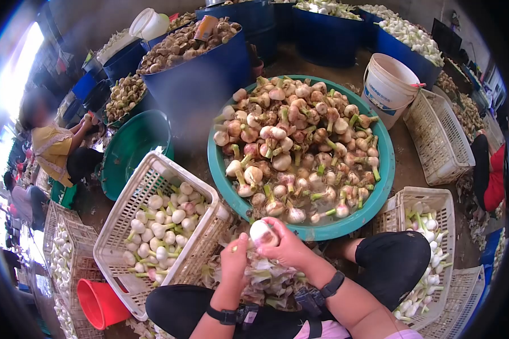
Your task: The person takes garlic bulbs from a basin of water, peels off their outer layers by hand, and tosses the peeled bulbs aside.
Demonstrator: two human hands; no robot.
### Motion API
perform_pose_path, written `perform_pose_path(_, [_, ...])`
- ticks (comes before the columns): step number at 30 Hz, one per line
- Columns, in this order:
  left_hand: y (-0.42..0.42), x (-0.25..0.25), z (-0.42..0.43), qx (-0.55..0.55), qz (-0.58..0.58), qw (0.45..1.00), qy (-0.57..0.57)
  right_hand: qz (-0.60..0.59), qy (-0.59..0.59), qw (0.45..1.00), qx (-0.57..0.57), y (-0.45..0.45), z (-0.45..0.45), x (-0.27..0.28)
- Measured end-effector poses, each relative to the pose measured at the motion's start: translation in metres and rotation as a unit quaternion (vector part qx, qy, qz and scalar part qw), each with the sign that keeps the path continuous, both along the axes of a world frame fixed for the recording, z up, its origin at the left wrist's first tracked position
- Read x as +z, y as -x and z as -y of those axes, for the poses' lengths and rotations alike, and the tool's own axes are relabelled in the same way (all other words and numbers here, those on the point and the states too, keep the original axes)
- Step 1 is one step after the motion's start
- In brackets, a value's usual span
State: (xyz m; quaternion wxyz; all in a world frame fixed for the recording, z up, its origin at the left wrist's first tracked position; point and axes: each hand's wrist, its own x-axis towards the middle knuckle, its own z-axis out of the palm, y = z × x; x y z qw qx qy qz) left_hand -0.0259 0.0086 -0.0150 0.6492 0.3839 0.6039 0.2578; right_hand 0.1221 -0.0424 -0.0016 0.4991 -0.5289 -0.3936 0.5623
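Leftward, the rim of the white crate (197, 248) hems us in, then the near edge of the teal basin (322, 231) leaves little room. We cannot tell whether our curled left hand (234, 263) grips anything; above heaped skins (274, 277), a white, purple-tinged garlic bulb (261, 233) sits clasped in our right hand (291, 248).

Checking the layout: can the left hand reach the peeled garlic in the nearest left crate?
Probably yes: the left hand looks close, the plastic crate is open-topped, and nothing visible covers the peeled garlic.
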Motion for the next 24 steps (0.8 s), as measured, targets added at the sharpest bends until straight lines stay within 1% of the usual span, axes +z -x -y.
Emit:
perform_pose_path(1, [0.002,-0.002,-0.003,0.003,-0.002,1.000,-0.002,0.060,0.015,0.998,-0.006,-0.002,-0.002,0.004])
perform_pose_path(2, [0.004,-0.005,-0.005,-0.012,0.006,0.994,-0.108,0.307,-0.027,0.951,0.016,-0.004,0.000,0.005])
perform_pose_path(3, [0.005,-0.008,-0.006,-0.027,0.012,0.977,-0.210,0.303,-0.027,0.952,0.024,-0.002,0.002,0.010])
perform_pose_path(4, [0.000,-0.010,-0.007,-0.086,0.101,0.982,-0.133,0.318,-0.054,0.946,0.045,0.002,0.007,0.016])
perform_pose_path(5, [-0.003,-0.010,0.000,-0.133,0.173,0.968,-0.123,0.333,-0.080,0.937,0.064,0.004,0.011,0.019])
perform_pose_path(6, [-0.008,-0.004,0.002,-0.070,0.197,0.977,-0.044,0.344,-0.124,0.931,-0.009,0.011,0.013,0.017])
perform_pose_path(7, [-0.011,-0.001,0.001,-0.005,0.221,0.975,0.034,0.345,-0.125,0.930,-0.008,0.009,0.012,0.019])
perform_pose_path(8, [-0.008,-0.001,0.000,-0.002,0.222,0.974,0.034,0.355,-0.096,0.930,0.027,0.008,0.012,0.024])
perform_pose_path(9, [-0.004,0.000,-0.005,0.029,0.278,0.955,0.095,0.366,-0.070,0.926,0.061,0.006,0.011,0.027])
perform_pose_path(10, [-0.002,0.001,-0.008,0.059,0.332,0.929,0.155,0.409,-0.101,0.903,0.081,0.007,0.013,0.021])
perform_pose_path(11, [-0.004,0.004,-0.009,0.059,0.333,0.929,0.152,0.410,-0.104,0.903,0.081,0.009,0.015,0.017])
perform_pose_path(13, [-0.007,0.009,-0.006,0.032,0.231,0.966,0.110,0.516,-0.080,0.842,0.135,0.012,0.020,0.009])
perform_pose_path(14, [-0.007,0.008,-0.005,0.019,0.244,0.964,0.105,0.515,-0.077,0.843,0.134,0.012,0.022,0.004])
perform_pose_path(16, [-0.005,0.005,-0.004,0.003,0.253,0.960,0.123,0.620,-0.172,0.753,0.139,0.009,0.022,-0.008])
perform_pose_path(17, [-0.006,0.005,-0.005,-0.011,0.263,0.955,0.134,0.621,-0.171,0.752,0.139,0.004,0.019,-0.017])
perform_pose_path(18, [-0.006,0.006,-0.005,-0.012,0.264,0.955,0.133,0.432,-0.020,0.895,0.109,0.000,0.013,-0.022])
perform_pose_path(19, [-0.006,0.006,-0.004,-0.020,0.295,0.943,0.156,0.208,0.132,0.967,0.071,-0.003,0.009,-0.025])
perform_pose_path(20, [-0.006,0.007,-0.004,-0.027,0.325,0.928,0.178,0.208,0.131,0.967,0.070,-0.004,0.010,-0.024])
perform_pose_path(21, [-0.004,0.009,-0.006,-0.029,0.324,0.929,0.177,-0.017,0.224,0.974,0.006,-0.004,0.011,-0.014])
perform_pose_path(22, [-0.001,0.010,-0.011,-0.099,0.311,0.938,0.121,-0.241,0.304,0.920,-0.058,-0.003,0.012,-0.009])
perform_pose_path(23, [0.001,0.011,-0.014,-0.167,0.295,0.938,0.065,-0.242,0.305,0.919,-0.059,-0.005,0.015,-0.010])
perform_pose_path(24, [0.003,0.012,-0.014,-0.167,0.296,0.938,0.066,-0.143,0.212,0.967,-0.009,-0.008,0.020,-0.011])
